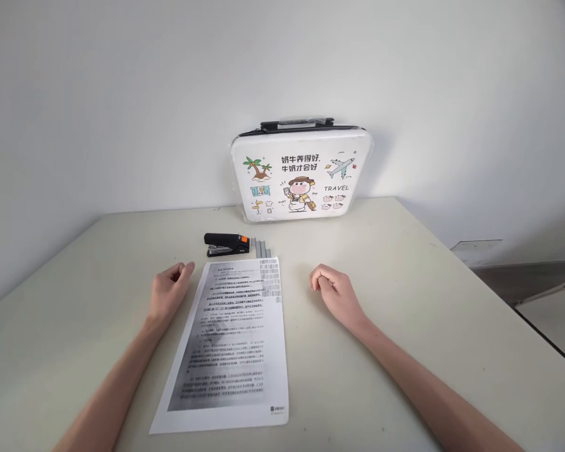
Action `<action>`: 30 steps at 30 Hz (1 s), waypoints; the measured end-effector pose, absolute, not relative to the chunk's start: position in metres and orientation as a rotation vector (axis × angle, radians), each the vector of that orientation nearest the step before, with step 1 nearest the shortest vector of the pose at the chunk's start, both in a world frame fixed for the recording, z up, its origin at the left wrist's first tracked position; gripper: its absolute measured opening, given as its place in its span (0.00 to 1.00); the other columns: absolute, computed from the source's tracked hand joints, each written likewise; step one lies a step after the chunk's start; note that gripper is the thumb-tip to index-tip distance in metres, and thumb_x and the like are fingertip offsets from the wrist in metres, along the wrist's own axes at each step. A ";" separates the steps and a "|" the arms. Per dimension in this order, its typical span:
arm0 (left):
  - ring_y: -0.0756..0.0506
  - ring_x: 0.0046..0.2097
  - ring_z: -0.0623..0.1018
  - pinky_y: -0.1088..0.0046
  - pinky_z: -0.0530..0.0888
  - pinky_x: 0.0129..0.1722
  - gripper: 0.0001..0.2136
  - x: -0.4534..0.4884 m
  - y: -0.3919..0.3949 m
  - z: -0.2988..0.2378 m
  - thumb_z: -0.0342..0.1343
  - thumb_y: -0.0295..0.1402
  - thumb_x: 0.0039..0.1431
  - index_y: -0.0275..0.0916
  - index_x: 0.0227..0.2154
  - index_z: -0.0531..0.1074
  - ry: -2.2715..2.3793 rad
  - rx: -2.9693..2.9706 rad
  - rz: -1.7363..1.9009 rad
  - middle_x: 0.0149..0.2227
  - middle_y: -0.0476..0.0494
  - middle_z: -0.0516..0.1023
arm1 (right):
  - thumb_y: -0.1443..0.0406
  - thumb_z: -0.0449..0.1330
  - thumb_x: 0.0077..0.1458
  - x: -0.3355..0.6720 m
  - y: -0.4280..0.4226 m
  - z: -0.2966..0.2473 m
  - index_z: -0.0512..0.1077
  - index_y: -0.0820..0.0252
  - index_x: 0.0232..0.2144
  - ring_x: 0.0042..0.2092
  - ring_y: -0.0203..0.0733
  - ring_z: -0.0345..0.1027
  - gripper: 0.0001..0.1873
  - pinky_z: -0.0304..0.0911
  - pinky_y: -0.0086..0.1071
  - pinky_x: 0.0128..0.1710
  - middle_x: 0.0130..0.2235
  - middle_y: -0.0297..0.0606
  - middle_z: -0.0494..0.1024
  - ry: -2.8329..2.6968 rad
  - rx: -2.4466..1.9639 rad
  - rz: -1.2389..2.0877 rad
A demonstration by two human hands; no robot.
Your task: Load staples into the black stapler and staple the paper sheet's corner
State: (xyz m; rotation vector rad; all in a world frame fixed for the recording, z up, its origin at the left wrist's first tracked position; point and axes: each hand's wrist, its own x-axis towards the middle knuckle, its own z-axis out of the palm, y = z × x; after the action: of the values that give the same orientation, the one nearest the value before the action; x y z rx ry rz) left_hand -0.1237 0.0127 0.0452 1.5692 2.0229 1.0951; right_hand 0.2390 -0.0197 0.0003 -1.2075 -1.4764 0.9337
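Observation:
A printed sheet of paper lies on the pale table between my forearms. My left hand rests on the table just left of the sheet's top corner, fingers curled loosely, holding nothing. My right hand rests to the right of the sheet with its fingers curled into a loose fist, nothing visible in it. A black stapler with an orange part lies just beyond the sheet's top edge. Grey strips of staples lie beside the stapler on its right.
A white carry case with cartoon travel pictures stands upright against the wall at the back of the table. The table's right edge runs diagonally from the back towards the lower right, with another surface beyond it.

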 end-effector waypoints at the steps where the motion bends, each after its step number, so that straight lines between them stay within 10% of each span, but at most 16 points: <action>1: 0.50 0.25 0.56 0.71 0.56 0.26 0.23 -0.122 0.012 0.045 0.55 0.50 0.60 0.42 0.21 0.52 2.014 1.594 1.099 0.21 0.54 0.52 | 0.69 0.48 0.52 0.240 -0.019 0.000 0.64 0.54 0.22 0.27 0.37 0.55 0.09 0.50 0.34 0.28 0.28 0.32 0.69 -1.460 -1.222 0.934; 18: 0.45 0.36 0.73 0.71 0.69 0.34 0.10 -0.104 0.020 0.054 0.52 0.41 0.71 0.41 0.37 0.73 1.687 2.492 1.047 0.35 0.43 0.75 | 0.65 0.50 0.52 0.243 -0.017 -0.004 0.67 0.54 0.22 0.26 0.38 0.55 0.09 0.51 0.33 0.28 0.26 0.32 0.69 -1.422 -1.247 0.950; 30: 0.31 0.61 0.73 0.47 0.64 0.63 0.13 -0.095 0.080 0.074 0.50 0.34 0.68 0.41 0.51 0.75 1.760 2.738 0.500 0.58 0.33 0.78 | 0.65 0.49 0.52 0.242 -0.017 -0.001 0.69 0.54 0.22 0.26 0.38 0.58 0.11 0.53 0.32 0.28 0.25 0.32 0.71 -1.442 -1.255 0.963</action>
State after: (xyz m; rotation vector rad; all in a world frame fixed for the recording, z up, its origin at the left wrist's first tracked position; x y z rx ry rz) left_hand -0.0945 0.0796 0.0742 2.7384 1.7599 0.4999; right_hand 0.2424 -0.0170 -0.0010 -1.2546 -1.4418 0.9632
